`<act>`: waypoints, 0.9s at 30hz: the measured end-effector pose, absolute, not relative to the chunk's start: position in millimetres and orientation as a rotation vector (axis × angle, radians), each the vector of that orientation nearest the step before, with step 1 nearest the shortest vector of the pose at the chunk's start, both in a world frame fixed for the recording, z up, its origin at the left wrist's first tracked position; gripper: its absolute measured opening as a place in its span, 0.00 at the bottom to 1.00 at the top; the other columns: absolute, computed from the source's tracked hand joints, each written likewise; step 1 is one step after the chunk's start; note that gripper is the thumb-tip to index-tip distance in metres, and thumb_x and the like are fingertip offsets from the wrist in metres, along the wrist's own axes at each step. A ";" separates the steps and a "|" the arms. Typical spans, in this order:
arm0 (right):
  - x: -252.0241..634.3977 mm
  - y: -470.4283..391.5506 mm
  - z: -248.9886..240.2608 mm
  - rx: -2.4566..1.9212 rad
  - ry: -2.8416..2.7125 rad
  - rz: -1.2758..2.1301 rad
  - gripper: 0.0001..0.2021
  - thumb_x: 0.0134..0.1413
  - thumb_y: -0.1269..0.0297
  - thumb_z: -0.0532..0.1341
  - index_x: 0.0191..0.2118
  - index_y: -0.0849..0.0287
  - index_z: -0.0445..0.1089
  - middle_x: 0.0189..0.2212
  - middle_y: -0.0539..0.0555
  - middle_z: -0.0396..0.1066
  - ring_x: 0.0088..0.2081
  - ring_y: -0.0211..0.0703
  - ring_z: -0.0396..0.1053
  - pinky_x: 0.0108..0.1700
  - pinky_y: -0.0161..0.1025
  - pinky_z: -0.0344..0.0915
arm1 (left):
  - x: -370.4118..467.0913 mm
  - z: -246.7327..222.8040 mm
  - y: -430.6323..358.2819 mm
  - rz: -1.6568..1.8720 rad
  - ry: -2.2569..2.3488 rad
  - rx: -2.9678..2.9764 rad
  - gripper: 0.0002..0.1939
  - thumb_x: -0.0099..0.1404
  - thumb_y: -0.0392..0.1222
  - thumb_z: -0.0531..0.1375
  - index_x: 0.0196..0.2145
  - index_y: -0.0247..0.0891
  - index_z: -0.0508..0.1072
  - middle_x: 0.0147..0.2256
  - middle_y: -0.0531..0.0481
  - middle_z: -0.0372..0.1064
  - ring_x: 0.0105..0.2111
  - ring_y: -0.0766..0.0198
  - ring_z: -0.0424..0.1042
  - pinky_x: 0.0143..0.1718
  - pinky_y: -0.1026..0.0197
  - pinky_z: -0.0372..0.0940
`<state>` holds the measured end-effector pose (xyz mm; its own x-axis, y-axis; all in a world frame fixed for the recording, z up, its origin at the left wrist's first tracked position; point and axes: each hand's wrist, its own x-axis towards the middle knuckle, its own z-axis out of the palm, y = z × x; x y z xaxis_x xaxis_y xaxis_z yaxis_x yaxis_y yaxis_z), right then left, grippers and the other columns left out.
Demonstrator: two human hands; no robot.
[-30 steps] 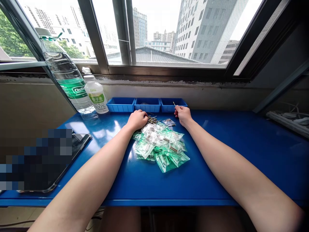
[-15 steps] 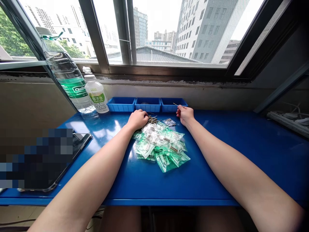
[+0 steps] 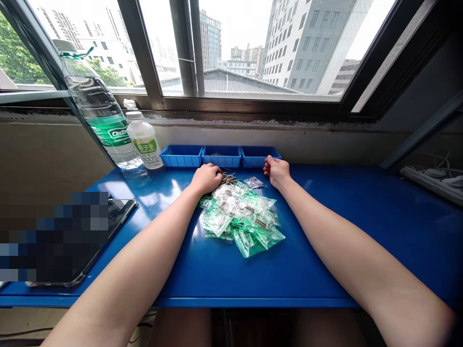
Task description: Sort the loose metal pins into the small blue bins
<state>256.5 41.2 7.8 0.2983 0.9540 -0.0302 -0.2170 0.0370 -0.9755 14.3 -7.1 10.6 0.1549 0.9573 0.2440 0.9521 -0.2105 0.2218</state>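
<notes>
Green packets (image 3: pixel 255 238) (slim pieces (image 3: pixel 260 223) inside)

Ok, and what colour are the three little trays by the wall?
The three trays are blue, seen best in the head view.

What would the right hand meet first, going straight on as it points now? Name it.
The right hand would probably meet the rightmost blue bin first, though it may pass over the rim; its height is unclear.
</notes>
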 end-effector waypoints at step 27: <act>251.8 23.8 0.6 -1.179 -2.174 0.600 0.09 0.47 0.67 0.66 0.37 0.56 0.80 0.36 0.53 0.73 0.35 0.41 0.70 0.39 0.36 0.65 | 14.8 11.8 -8.2 0.548 1.951 2.370 0.20 0.66 0.43 0.50 0.43 0.39 0.80 0.46 0.43 0.74 0.50 0.51 0.70 0.54 0.52 0.65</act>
